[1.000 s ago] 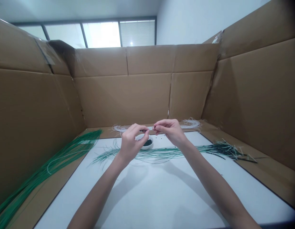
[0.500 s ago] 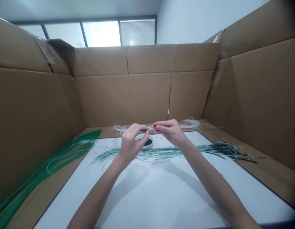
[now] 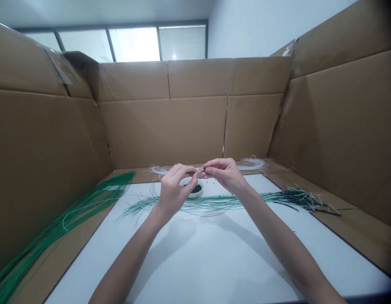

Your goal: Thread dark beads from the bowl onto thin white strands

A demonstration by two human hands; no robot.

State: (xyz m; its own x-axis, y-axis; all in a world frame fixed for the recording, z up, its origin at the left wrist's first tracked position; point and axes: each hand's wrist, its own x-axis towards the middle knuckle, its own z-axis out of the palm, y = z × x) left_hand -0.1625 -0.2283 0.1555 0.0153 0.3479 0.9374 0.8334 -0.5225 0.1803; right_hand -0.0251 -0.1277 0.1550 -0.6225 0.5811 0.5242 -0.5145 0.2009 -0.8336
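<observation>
My left hand (image 3: 175, 185) and my right hand (image 3: 226, 174) meet in the air above the far part of the white board, fingertips nearly touching. Thumb and forefinger of the left are pinched on a thin pale strand (image 3: 200, 170), whose short end shows in the gap. The right fingers are pinched on a small dark piece at the strand's end; its shape is too small to make out. Just below the left fingers stands a white bowl (image 3: 199, 195) holding tiny dark pieces, partly covered by that hand. Under both wrists lies a bundle of thin green strands (image 3: 214, 202).
On the left lies a long bundle of green strands (image 3: 87, 204). White strands (image 3: 254, 164) rest along the back. Dark-ended strands (image 3: 301, 198) spread at right. A few dark specks dot the white board (image 3: 214, 261). Cardboard walls (image 3: 163, 131) enclose the left, back and right.
Both hands stay almost where they were. Only the fingertips shift slightly around the pale strand between them.
</observation>
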